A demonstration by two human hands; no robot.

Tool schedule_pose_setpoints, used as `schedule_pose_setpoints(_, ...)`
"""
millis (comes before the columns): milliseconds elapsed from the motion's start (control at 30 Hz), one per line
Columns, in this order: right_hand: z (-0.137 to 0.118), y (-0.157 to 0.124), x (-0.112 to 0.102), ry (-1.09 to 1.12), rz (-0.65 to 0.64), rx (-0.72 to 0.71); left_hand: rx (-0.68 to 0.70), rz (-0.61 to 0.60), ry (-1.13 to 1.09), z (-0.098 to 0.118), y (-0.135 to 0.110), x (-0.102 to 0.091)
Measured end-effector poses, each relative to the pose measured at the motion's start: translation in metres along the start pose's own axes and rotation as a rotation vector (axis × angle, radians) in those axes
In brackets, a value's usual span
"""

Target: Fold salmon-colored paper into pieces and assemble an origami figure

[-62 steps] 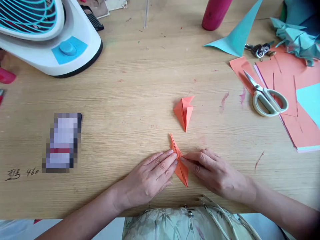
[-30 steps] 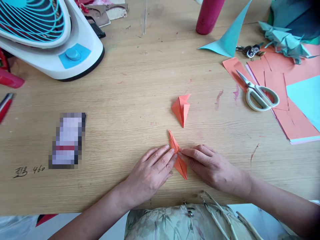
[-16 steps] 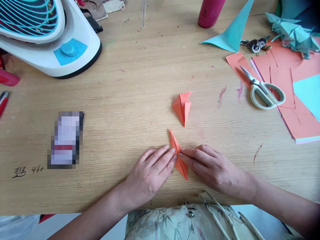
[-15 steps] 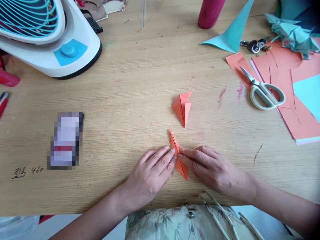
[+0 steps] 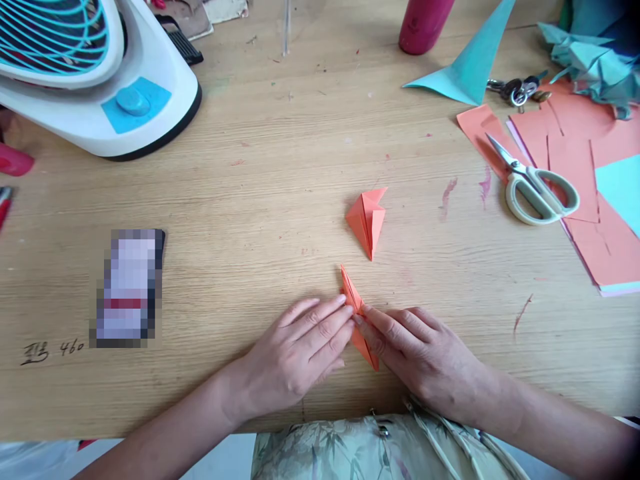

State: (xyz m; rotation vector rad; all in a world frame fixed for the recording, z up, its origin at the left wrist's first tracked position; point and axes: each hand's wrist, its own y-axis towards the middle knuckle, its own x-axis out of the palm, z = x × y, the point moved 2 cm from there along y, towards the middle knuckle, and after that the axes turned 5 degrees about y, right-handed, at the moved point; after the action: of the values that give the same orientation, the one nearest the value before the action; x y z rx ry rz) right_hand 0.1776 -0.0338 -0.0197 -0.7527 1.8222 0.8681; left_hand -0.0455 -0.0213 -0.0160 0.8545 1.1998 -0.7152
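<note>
A narrow, pointed piece of folded orange paper (image 5: 352,288) lies on the table close to my body. My left hand (image 5: 303,350) presses its fingertips on the paper's left side near the middle. From the right, my right hand (image 5: 420,350) grips the same paper, its thumb and index finger at the centre crease. The fingertips of both hands almost meet and cover the middle of the fold. Just beyond them rests a second folded orange piece (image 5: 367,217), which neither hand touches.
Scissors (image 5: 533,180) lie on orange sheets (image 5: 595,247) at the right. Behind are a folded teal paper (image 5: 470,70), keys (image 5: 520,92) and a magenta cup (image 5: 424,27). At the left are a white fan (image 5: 165,87) and a blurred phone (image 5: 131,287).
My right hand's fingers have shifted slightly along the orange paper, covering more of its lower half. The whole view has moved a little; the other things lie as before.
</note>
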Motion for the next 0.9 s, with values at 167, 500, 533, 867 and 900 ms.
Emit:
schedule_pose_setpoints(167,0.001,0.001,-0.001,-0.010,0.017,0.015,0.008,-0.179,0.054,-0.005,0.011,0.013)
schedule_pose_setpoints(500,0.003,0.001,0.001,-0.025,-0.010,-0.005,-0.045,-0.214,0.056,-0.010,0.021,0.015)
schedule_pose_setpoints(533,0.003,0.000,0.001,-0.024,-0.015,-0.004,-0.045,-0.215,0.036,-0.012,0.021,0.015)
schedule_pose_setpoints(867,0.002,0.002,-0.003,-0.007,-0.044,0.010,-0.126,-0.181,-0.051,-0.023,0.030,0.020)
schedule_pose_setpoints(900,0.003,0.001,-0.003,-0.003,-0.052,0.011,-0.139,-0.163,-0.043,-0.022,0.030,0.020)
